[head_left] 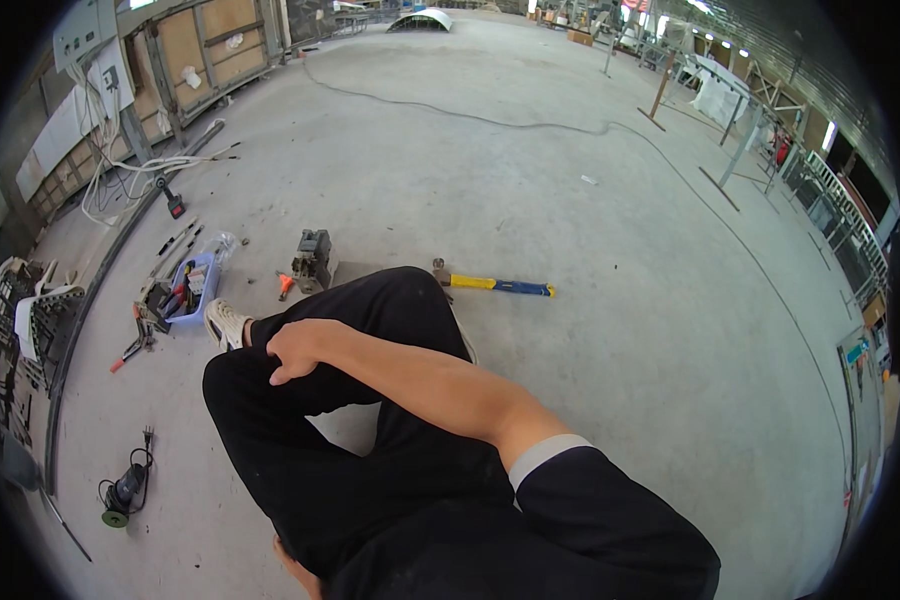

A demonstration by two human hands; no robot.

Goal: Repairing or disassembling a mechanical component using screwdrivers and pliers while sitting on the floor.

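Note:
I sit on the concrete floor with my legs bent in black trousers (400, 450). My right forearm crosses my lap, and my right hand (300, 350) rests over the trouser leg by the left knee. Its fingers curl inward, and their tips are mostly hidden. Only a sliver of my left hand (297, 570) shows at the lower edge beside my thigh, its fingers out of sight. Beyond my knees stands a dark metal vise (312, 260), with a small orange piece (285, 286) next to it. A hammer (495, 285) with a yellow and blue handle lies to the right.
Left of my shoe (227, 325) is a lavender plastic bin (208, 295) of hand tools. A red-handled tool (135, 342), a corded power tool (122, 492) and a cordless drill (173, 200) lie farther left. A long cable (450, 110) crosses the floor ahead; metal frames (740, 140) stand far right.

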